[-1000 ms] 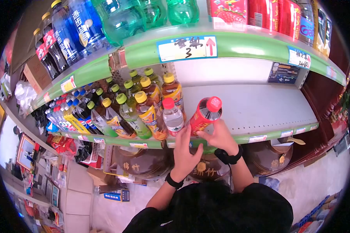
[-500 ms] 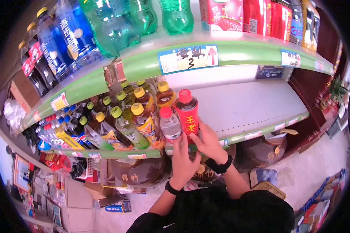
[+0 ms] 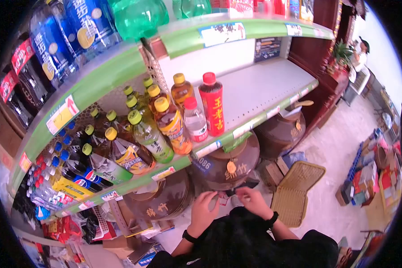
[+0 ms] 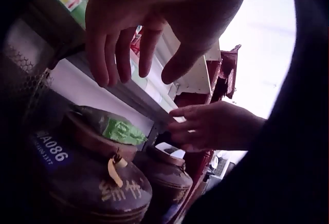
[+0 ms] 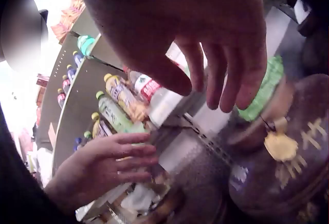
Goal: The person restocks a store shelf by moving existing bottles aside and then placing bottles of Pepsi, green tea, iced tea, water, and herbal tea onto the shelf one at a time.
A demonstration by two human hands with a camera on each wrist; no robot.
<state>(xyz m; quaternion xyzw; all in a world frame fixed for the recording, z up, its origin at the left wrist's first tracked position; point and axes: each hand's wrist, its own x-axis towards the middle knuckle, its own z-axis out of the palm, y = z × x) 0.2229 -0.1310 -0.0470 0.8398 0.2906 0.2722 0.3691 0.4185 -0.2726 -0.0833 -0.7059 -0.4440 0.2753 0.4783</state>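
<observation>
Both hands hold nothing and hang below the shelf, in front of the person's body. The left hand (image 3: 204, 212) has loosely bent fingers; in the left wrist view its fingers (image 4: 123, 54) point down, apart from one another. Similarly relaxed, the right hand (image 3: 255, 203) is a short way to its right, with a dark band on the wrist. On the lower shelf (image 3: 259, 91) above them, a red drink bottle (image 3: 213, 109) with a red cap stands upright at the front. Beside it on the left is a clear water bottle (image 3: 195, 125) with a red cap.
Rows of tea bottles (image 3: 149, 138) and cola bottles (image 3: 82, 172) fill the shelf's left part. Large brown jars (image 3: 225, 163) stand beneath it. An open wicker case (image 3: 292, 196) lies on the floor to the right. Farther back, a person (image 3: 361, 56) is near a plant.
Both hands have let go of the red bottle and drawn back down toward the body. The bottle went from tilted in the hands to upright beside the water bottle. The head view has shifted.
</observation>
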